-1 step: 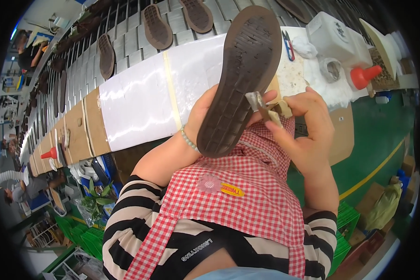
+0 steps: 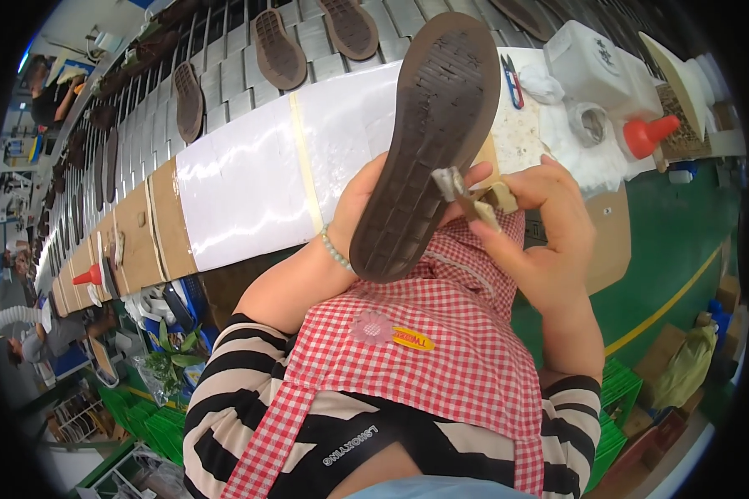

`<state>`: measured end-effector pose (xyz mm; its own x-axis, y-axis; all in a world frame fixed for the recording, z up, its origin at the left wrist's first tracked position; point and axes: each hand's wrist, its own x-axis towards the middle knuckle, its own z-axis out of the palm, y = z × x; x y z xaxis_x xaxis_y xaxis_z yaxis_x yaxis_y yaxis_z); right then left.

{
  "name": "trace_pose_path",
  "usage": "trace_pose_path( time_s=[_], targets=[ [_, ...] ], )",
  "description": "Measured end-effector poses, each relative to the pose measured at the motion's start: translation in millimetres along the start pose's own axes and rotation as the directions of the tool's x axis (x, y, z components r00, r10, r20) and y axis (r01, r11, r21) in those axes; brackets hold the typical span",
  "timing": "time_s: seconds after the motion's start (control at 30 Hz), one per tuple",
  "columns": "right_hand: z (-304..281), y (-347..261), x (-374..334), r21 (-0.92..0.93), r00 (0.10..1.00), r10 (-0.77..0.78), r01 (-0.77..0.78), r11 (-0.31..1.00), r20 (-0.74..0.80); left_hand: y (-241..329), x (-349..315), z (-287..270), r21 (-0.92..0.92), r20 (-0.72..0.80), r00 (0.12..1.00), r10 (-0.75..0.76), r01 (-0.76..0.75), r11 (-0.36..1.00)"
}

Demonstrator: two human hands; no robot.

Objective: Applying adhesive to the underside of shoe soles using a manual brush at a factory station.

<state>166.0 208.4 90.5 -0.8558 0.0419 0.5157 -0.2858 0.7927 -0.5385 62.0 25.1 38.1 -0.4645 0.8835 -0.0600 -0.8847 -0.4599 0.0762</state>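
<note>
Gripping left hand (image 2: pixel 362 191): fingers around brown sole (image 2: pixel 441 108), over the near edge of the counter (image 2: pixel 250 183).
Right hand (image 2: pixel 553 229): angled inward, thumb and forefinger pinching a pale piece (image 2: pixel 498 197).
Apron (image 2: pixel 441 378): yellow badge (image 2: pixel 414 338) (lettered).

Brown shoe sole (image 2: pixel 434 143), tread showing

Slatted metal conveyor (image 2: pixel 238 58), brown soles (image 2: pixel 279 50), white-covered bench (image 2: pixel 250 175) alongside, snips (image 2: pixel 513 83), white jug (image 2: pixel 589 71)
</note>
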Motion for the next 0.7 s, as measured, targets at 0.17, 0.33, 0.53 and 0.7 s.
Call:
trace_pose_path(
  time_s=[0.17, 0.33, 0.53, 0.7],
  targets=[
    [-0.8, 7.6, 5.8, -0.010, 1.000, -0.015, 0.015, 1.000, -0.021, -1.3, -2.6, 3.3, 0.119, -0.035, 0.999, 0.008, -0.004, 0.993],
    [-11.8, 21.4, 6.5, -0.059, 0.996, 0.011, -0.017, 0.998, -0.090, -2.8, -0.5, 0.6, 0.037, -0.026, 0.999, -0.040, 0.041, 0.998],
    [-18.9, 32.8, 15.6, -0.122, 0.992, 0.027, -0.042, 0.992, -0.120, 1.1, -6.1, -8.5, 0.003, -0.058, 0.989, -0.133, 0.134, 0.991],
    [-30.2, 38.3, 19.2, -0.072, 0.995, -0.027, 0.020, 0.997, -0.098, 5.1, -9.2, -17.3, -0.037, -0.016, 0.984, -0.176, 0.175, 0.984]
  ],
)
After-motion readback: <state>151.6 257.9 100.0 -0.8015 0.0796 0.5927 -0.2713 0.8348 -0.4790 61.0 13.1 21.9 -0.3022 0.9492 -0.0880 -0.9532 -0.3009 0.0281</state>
